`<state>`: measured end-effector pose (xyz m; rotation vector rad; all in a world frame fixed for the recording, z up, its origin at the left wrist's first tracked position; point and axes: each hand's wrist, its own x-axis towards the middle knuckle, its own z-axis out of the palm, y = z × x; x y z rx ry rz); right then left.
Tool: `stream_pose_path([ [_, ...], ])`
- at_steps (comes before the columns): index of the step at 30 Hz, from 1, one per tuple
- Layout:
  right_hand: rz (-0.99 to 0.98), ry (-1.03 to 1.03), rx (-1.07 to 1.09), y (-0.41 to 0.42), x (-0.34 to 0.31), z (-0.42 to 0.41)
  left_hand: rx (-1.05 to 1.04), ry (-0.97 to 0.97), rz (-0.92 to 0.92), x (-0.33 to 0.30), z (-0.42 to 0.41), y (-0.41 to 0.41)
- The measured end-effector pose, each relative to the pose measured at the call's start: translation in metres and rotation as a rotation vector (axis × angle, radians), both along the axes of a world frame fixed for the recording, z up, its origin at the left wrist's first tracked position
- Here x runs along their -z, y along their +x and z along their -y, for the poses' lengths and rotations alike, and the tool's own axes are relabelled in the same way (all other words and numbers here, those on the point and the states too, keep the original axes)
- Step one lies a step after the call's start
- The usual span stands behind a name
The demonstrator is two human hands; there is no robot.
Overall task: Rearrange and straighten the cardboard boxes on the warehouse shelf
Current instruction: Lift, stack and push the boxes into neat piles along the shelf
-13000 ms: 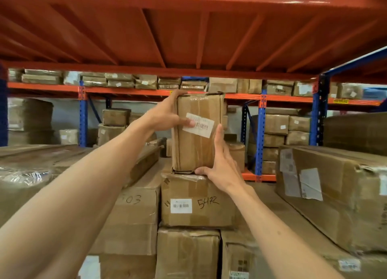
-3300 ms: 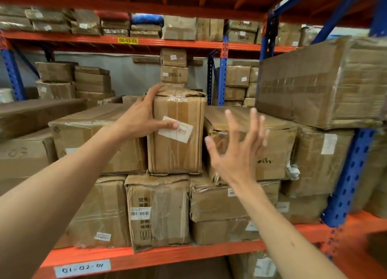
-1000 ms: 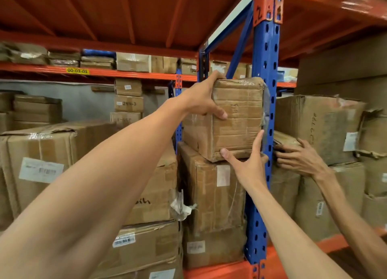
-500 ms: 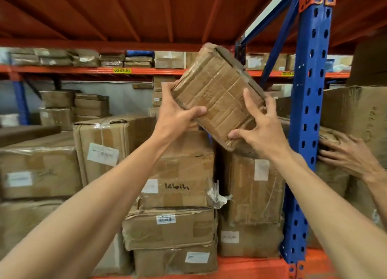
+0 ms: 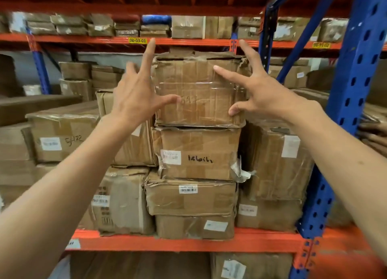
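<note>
A taped cardboard box [image 5: 199,90] sits level on top of a stack, resting on a box marked with black handwriting [image 5: 199,153]. My left hand [image 5: 136,94] is spread open at the top box's left side, thumb near its front face. My right hand [image 5: 255,90] is spread open at its right side, with the thumb and a fingertip touching the front face and lower right corner. Neither hand grips the box.
Below lie two more boxes [image 5: 190,199] on the orange shelf beam [image 5: 188,244]. Taller boxes [image 5: 276,163] stand to the right, against a blue upright post [image 5: 345,111]. More boxes [image 5: 62,136] fill the left. Another person's fingers [image 5: 374,136] show at the right edge.
The box I held tilted in both hands half a second ago now rests flat on the stack. Both hands have let go and opened beside it.
</note>
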<state>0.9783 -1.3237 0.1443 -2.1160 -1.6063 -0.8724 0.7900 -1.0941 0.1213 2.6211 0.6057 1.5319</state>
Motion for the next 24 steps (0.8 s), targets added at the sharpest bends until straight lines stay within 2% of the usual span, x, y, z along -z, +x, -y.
stream_pose_path([
  [2, 0.002, -0.024, 0.073, 0.0, 0.002, -0.002, 0.102, 0.052, -0.213, -0.011, -0.006, 0.01],
  [4, 0.01, -0.034, 0.093, 0.001, 0.003, -0.003, 0.233, -0.035, -0.299, -0.013, -0.018, 0.016],
  [12, 0.0, -0.057, 0.131, -0.005, 0.009, -0.001, 0.306, -0.115, -0.259, -0.008, -0.019, 0.021],
  [16, 0.068, -0.072, 0.143, -0.013, 0.021, 0.015, 0.165, -0.031, -0.229, -0.008, -0.005, 0.021],
  [18, -0.048, 0.006, 0.071, -0.013, 0.029, 0.03, 0.116, 0.129, -0.192, -0.002, 0.009, 0.021],
  [20, -0.187, 0.188, 0.015, -0.008, 0.038, 0.048, 0.153, 0.289, -0.158, 0.004, 0.029, 0.024],
  [24, -0.432, 0.506, 0.092, 0.009, 0.058, 0.089, 0.433, 0.39, -0.191, 0.014, 0.084, 0.041],
])
